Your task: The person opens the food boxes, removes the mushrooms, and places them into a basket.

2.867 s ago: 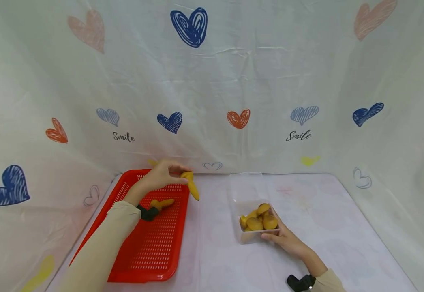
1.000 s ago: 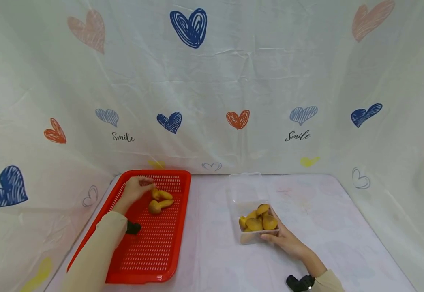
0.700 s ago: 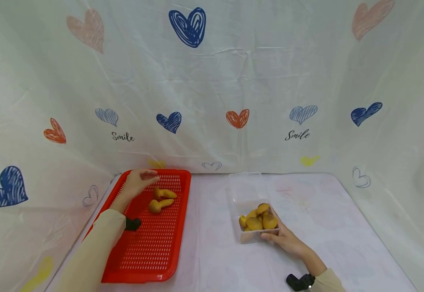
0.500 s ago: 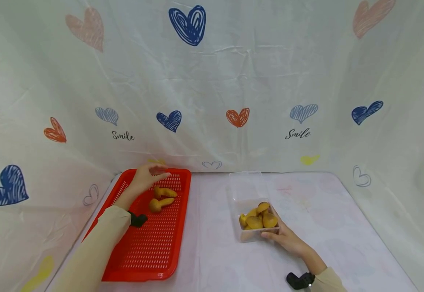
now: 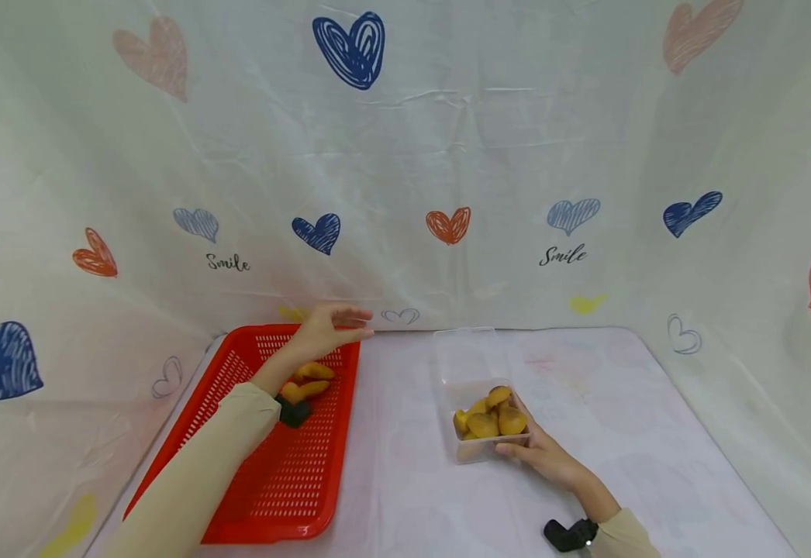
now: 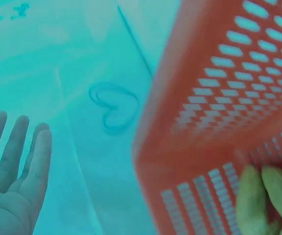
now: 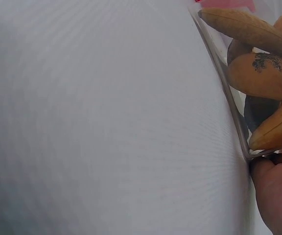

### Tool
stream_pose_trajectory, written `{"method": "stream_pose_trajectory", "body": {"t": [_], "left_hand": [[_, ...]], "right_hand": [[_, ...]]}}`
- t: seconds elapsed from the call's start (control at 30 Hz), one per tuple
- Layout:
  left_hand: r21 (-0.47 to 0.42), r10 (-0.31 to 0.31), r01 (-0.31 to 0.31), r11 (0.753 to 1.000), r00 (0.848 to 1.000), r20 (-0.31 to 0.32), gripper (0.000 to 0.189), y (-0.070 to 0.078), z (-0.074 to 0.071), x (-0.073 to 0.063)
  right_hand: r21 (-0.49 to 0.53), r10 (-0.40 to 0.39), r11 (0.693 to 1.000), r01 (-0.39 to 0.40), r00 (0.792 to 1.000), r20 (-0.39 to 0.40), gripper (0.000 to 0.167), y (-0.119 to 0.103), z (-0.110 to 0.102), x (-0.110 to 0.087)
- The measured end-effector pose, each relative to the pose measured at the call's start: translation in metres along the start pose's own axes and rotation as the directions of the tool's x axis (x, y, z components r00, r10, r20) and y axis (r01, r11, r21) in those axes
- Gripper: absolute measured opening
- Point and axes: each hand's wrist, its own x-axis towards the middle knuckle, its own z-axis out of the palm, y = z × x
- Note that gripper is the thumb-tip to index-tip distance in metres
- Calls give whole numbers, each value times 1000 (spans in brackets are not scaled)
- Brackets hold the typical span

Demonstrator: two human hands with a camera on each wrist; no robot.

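My left hand (image 5: 325,329), fingers extended and holding nothing, hovers above the far right corner of a red perforated basket (image 5: 294,488). Two yellow-brown mushrooms (image 5: 316,371) lie inside that basket, partly covered by my wrist in the head view. The left wrist view has the spread fingers (image 6: 38,156) away from the basket wall and the mushroom pair (image 6: 252,203) low at the right. My right hand (image 5: 545,457) grips the near right corner of a clear plastic box (image 5: 471,453). Several mushrooms (image 5: 484,425) are heaped in it; the right wrist view shows seam lines on them.
The box's clear lid (image 5: 464,356) stands raised at its far side. A white-covered table (image 5: 412,480) carries box and basket. Behind it hangs a pale curtain (image 5: 405,139) printed with hearts. Each wrist wears a black camera mount (image 5: 569,535).
My left hand brought a mushroom over to the red basket, let it go beside the other one, then rose and swung right. The right hand keeps its hold on the box.
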Motion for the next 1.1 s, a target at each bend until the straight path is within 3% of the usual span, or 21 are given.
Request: {"method": "stream_pose_trajectory", "body": {"t": [0.2,0.43,0.6,0.77,0.97,1.1], "left_hand": [[-26,41,-38,999,993,112,41,14,23,12],[-30,107,-102,994,950,294,40,25,59,26],[-42,150,-145,989,906,397,41,28,86,34],[-86,182,-161,983,847,499,41,30,110,42],[-105,169,-133,986,769,617,44,27,136,52],[-94,154,-122,988,732,664,45,25,151,55]], "right_hand": [[2,-11,1000,11,1000,-2,101,2,-1,1],[9,-5,1000,5,1000,2,101,2,0,1],[-2,-6,1000,6,1000,-9,100,2,1,1],[-18,12,1000,-12,1000,-12,99,4,2,2],[-6,12,1000,-12,1000,-11,100,6,2,2],[-5,-17,1000,17,1000,-5,100,6,0,4]]}}
